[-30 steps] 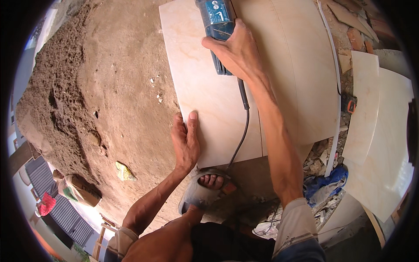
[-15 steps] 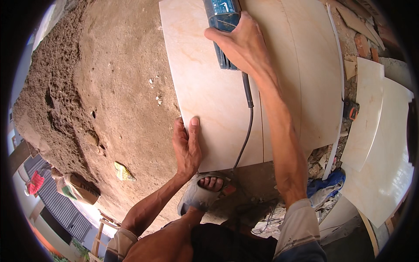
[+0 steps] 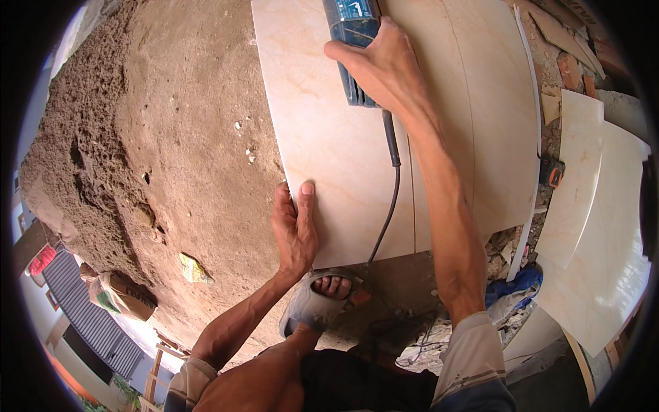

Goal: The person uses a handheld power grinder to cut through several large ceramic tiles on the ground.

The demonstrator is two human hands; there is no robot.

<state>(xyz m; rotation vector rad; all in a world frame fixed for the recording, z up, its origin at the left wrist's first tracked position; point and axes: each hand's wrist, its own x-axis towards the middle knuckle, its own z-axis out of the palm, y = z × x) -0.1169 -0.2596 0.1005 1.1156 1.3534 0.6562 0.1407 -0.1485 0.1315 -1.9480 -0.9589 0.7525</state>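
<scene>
My right hand [image 3: 384, 65] is closed round the body of a blue angle grinder [image 3: 351, 31]. The grinder lies over a large cream marbled tile [image 3: 343, 178], its front end cut off by the top of the view. From its rear a black power cord [image 3: 392, 199] curves toward me across the tile. At the near left edge, my left hand [image 3: 295, 226] grips the tile, thumb on top and the other fingers along the side, partly hidden. Two lines run lengthwise: a dark one beside the cord and a thinner one farther right.
My sandalled foot [image 3: 322, 299] is beside the tile's near edge. Right of it lie a pale strip [image 3: 527, 226], an orange-and-black tape measure [image 3: 552, 172], tile pieces [image 3: 590, 254], a blue cloth [image 3: 515, 292] and rubble. Left are bare soil [image 3: 199, 137], a sack [image 3: 123, 295] and a yellow wrapper [image 3: 195, 268].
The grinder and my right hand have shifted very slightly away from me, with the cord following. My left hand keeps its place on the tile's edge.
</scene>
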